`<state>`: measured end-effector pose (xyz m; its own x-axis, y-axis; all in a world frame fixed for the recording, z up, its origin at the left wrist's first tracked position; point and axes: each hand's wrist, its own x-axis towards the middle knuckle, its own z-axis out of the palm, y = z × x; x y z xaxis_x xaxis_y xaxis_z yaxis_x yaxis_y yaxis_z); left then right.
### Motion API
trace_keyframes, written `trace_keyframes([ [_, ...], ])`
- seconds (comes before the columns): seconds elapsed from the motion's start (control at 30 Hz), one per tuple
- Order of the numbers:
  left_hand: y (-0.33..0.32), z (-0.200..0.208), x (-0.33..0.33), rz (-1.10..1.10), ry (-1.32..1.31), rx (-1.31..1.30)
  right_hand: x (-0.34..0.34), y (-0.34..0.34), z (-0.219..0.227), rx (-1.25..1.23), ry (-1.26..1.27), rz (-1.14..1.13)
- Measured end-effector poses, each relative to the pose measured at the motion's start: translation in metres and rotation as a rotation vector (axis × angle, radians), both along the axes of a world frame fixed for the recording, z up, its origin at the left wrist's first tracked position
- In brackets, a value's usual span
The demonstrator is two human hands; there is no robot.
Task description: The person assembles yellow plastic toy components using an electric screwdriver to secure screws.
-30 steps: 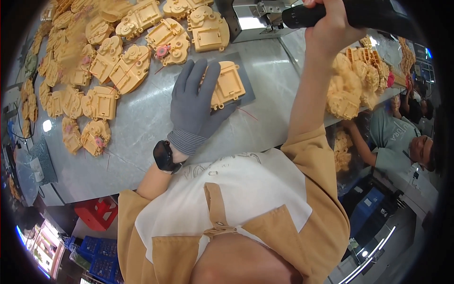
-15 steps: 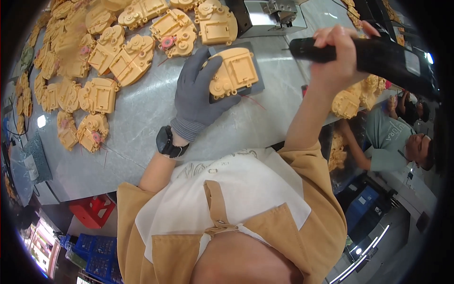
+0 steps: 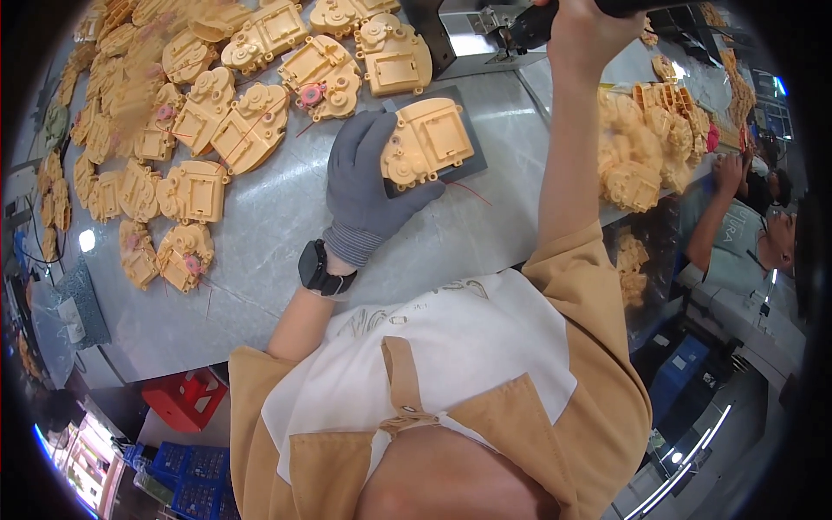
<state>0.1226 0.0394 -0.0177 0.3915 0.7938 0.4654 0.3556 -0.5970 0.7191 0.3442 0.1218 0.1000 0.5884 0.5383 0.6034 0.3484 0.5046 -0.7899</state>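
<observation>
My left hand, in a grey knit glove, grips the left side of a yellow plastic housing. The housing lies on a dark flat block on the table, and a thin red wire pokes out below it. My bare right hand is closed around a black electric screwdriver, stretched far forward at the top of the view. The screwdriver's nose is at a metal device behind the block; the bit's tip cannot be made out.
Several yellow housings cover the table's left and far side, some with pink-red round parts. More yellow parts are heaped at the right, beyond my right forearm. A co-worker sits at the far right. A red stool stands below the table edge.
My right hand has carried the screwdriver forward and left, up to the metal device. The left hand stays on the housing, its fingers slightly shifted. The view has moved a little.
</observation>
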Motion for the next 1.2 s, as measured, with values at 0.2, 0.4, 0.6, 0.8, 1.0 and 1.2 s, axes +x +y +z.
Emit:
trace_keyframes([
  [0.2, 0.000, 0.000, -0.004, 0.026, 0.027, -0.017, -0.015, -0.018, 0.003, -0.338, 0.061, -0.035],
  [0.4, 0.000, 0.003, 0.000, -0.019, 0.034, -0.021, -0.004, -0.058, -0.004, 0.155, 0.117, 0.217],
  [0.6, 0.001, 0.001, -0.002, -0.015, 0.043, -0.044, -0.008, -0.016, 0.018, 0.065, 0.045, -0.025],
  [0.8, 0.001, 0.003, -0.003, -0.024, 0.035, -0.053, -0.005, -0.003, -0.004, 0.052, 0.053, -0.016],
  [1.0, 0.003, 0.000, -0.001, -0.027, 0.003, -0.046, 0.015, 0.005, -0.013, -0.097, -0.171, 0.045],
  [1.2, 0.002, 0.001, -0.001, -0.020, -0.002, -0.028, 0.004, 0.004, -0.004, -0.031, -0.099, 0.007],
])
